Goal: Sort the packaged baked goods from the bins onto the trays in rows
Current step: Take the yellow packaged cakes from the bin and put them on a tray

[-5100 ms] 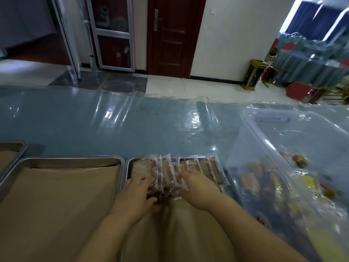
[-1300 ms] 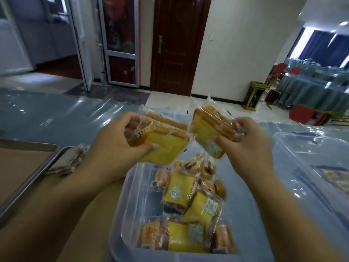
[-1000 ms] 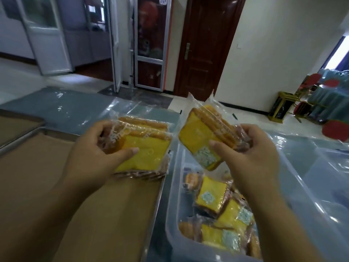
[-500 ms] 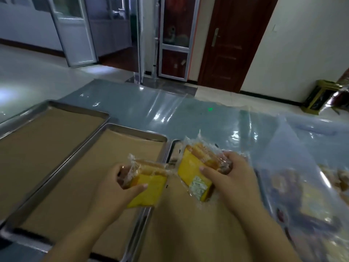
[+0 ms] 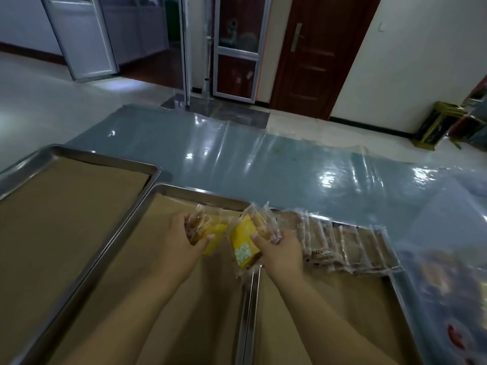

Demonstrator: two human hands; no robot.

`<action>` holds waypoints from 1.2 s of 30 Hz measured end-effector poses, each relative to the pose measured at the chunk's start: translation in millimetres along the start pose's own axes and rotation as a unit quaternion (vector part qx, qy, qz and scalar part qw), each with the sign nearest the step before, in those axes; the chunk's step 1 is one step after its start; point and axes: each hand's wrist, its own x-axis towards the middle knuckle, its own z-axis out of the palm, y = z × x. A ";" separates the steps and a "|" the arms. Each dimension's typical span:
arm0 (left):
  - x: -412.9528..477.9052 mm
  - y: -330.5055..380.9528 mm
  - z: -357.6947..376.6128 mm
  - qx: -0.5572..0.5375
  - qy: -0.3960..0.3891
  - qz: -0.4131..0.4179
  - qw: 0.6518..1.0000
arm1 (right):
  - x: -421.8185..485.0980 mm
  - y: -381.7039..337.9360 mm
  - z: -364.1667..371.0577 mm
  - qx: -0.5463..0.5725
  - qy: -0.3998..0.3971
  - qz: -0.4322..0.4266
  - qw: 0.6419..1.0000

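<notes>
My left hand [image 5: 181, 242] grips a stack of yellow packaged cakes [image 5: 210, 234] over the far right part of the middle tray [image 5: 147, 206]. My right hand [image 5: 280, 252] grips another stack of yellow packaged cakes [image 5: 245, 242] above the seam between the middle tray and the right tray [image 5: 398, 291]. A row of clear-wrapped brown baked goods [image 5: 340, 246] stands along the right tray's far end, just right of my right hand. All the trays are metal and lined with brown paper.
A third paper-lined tray [image 5: 79, 156] lies at the far left. A clear plastic bin [image 5: 453, 272] with packaged goods sits blurred at the right edge. The table [image 5: 263, 164] is covered with shiny blue plastic sheeting beyond the trays.
Both hands carried their cake stacks from above the bin leftward and down to the trays. The view swung left, so the bin slid to the right edge.
</notes>
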 end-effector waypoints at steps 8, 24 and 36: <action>68.6 -30.4 54.3 0.071 -0.011 0.021 0.997 | 63.8 17.2 43.5 0.040 -0.074 0.034 0.996; 67.9 -85.6 52.9 0.157 -0.253 0.101 0.949 | 79.9 47.7 37.1 -0.288 -0.068 -0.101 0.950; 54.9 -55.4 45.0 0.272 -0.245 0.062 0.929 | 68.8 10.0 6.6 -0.372 -0.101 -0.106 0.917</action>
